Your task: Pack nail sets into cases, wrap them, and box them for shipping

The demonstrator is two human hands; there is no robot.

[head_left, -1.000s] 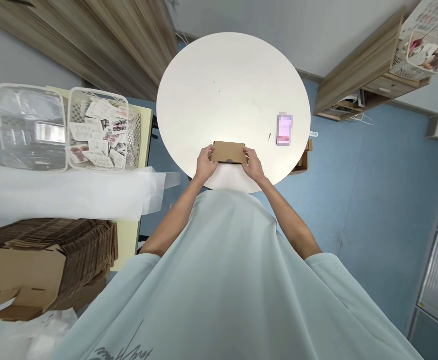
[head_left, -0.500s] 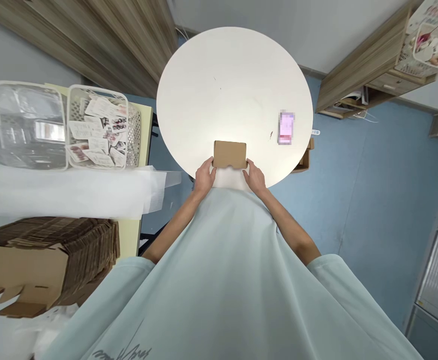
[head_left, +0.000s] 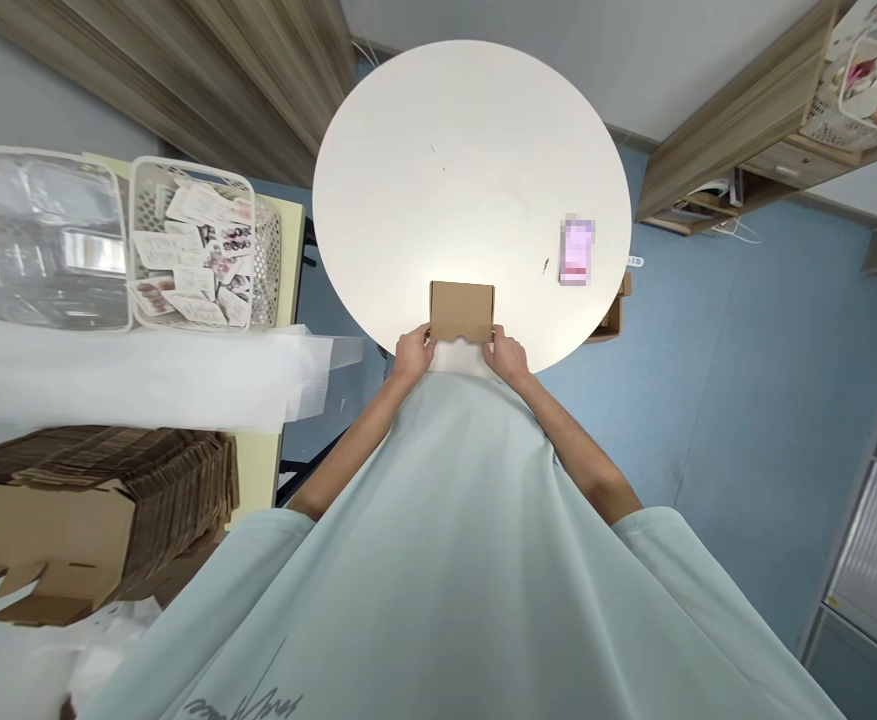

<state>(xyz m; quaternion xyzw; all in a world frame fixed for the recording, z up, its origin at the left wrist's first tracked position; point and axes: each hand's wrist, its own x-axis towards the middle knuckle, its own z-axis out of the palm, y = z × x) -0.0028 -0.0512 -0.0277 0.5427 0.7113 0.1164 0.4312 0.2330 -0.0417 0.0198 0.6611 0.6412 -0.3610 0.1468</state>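
Note:
A small brown cardboard box [head_left: 462, 310] lies on the round white table [head_left: 468, 130], close to the edge nearest my body. My left hand [head_left: 413, 354] grips its near left corner, fingers curled in against the side. At the near right corner my right hand [head_left: 508, 354] holds it in the same manner. The top panel looks closed, with a small notch in its near edge. The fingertips are partly hidden by the box's corners.
A blurred pink phone-like item [head_left: 576, 250] lies on the table's right side. On the left, a yellow table [head_left: 258, 470] bears white baskets [head_left: 192, 168] of printed cards and clear packaging, white sheets [head_left: 145, 375] and stacked flat cardboard boxes [head_left: 175, 490]. A wooden cabinet [head_left: 738, 130] stands at right.
Both hands have curled their fingers inward and shifted slightly toward the box's near corners. The box stays almost in place; the camera view has moved slightly.

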